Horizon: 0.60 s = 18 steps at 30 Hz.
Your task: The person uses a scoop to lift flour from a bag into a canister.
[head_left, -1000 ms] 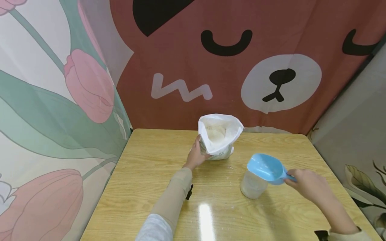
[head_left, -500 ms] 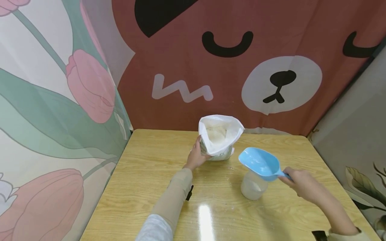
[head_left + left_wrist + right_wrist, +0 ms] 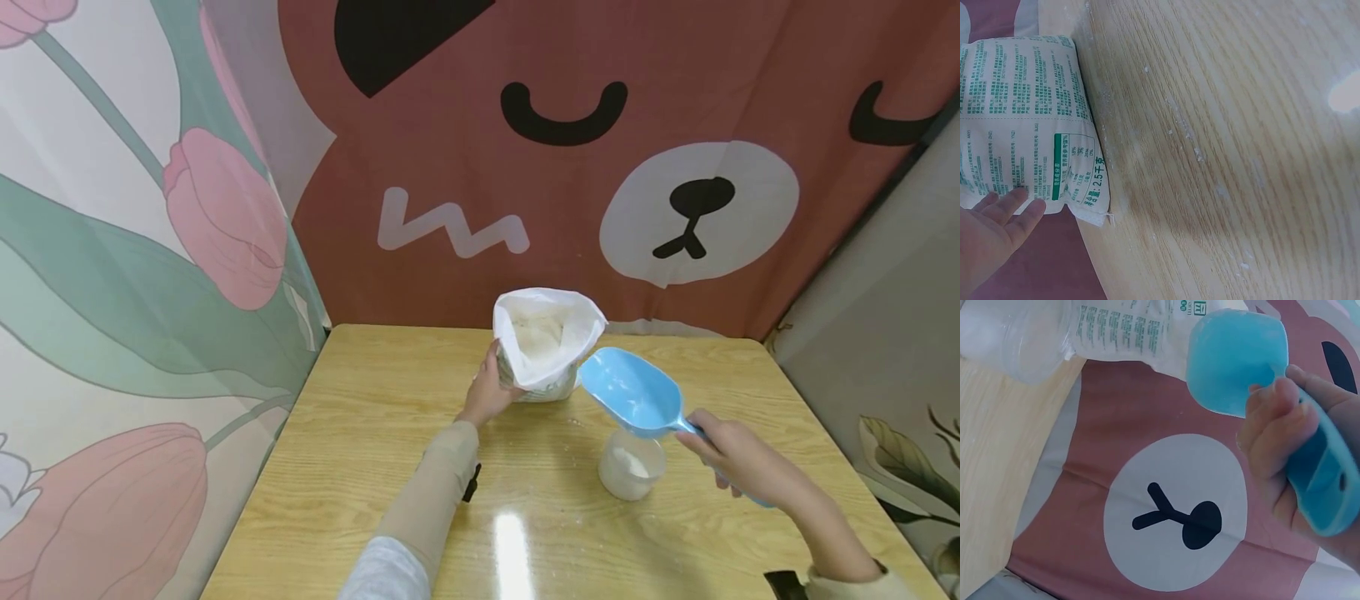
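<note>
An open white flour bag (image 3: pixel 551 367) with green print stands at the back of the table, its mouth spread over pale powder. My left hand (image 3: pixel 489 392) holds it by the left side; in the left wrist view several fingers lie against the printed face. My right hand (image 3: pixel 738 458) grips the handle of a light blue scoop (image 3: pixel 633 392), whose bowl looks bare inside. The scoop's front edge is right beside the bag in the head view. Below and behind its bowl sits a clear plastic tub (image 3: pixel 632 479) with white powder in it.
The wooden table (image 3: pixel 360 467) has specks of white powder scattered between bag and tub. A printed curtain (image 3: pixel 420 150) hangs right behind its back edge. More fabric hangs along both sides.
My right hand has moved the blue scoop left and away from me, from over the tub toward the bag. The left hand, bag and tub stay in place.
</note>
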Available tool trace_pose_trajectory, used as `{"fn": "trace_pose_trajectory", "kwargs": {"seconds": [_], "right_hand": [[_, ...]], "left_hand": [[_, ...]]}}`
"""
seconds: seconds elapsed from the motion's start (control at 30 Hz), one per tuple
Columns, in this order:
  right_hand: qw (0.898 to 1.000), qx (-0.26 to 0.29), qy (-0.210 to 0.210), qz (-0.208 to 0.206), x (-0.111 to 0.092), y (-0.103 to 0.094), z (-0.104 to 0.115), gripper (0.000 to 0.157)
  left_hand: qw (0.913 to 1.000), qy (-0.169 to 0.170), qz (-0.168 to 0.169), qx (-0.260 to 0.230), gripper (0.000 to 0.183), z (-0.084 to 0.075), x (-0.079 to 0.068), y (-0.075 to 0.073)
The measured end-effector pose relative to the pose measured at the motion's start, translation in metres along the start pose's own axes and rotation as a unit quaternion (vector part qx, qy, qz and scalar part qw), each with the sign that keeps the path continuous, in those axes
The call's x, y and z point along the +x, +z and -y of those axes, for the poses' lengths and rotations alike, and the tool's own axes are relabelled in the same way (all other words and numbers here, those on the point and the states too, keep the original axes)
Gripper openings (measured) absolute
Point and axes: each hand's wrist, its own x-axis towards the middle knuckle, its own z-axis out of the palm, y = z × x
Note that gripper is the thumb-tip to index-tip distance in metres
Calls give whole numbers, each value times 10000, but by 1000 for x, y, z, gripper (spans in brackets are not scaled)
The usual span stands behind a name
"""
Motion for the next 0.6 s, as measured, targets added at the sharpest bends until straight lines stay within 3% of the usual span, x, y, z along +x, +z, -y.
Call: {"fn": "trace_pose_trajectory", "kwargs": {"seconds": [0.6], "right_hand": [[9984, -156, -142, -519, 27, -3, 32, 32]], "left_hand": [[9999, 15, 52, -135, 103, 0, -1, -1]]}}
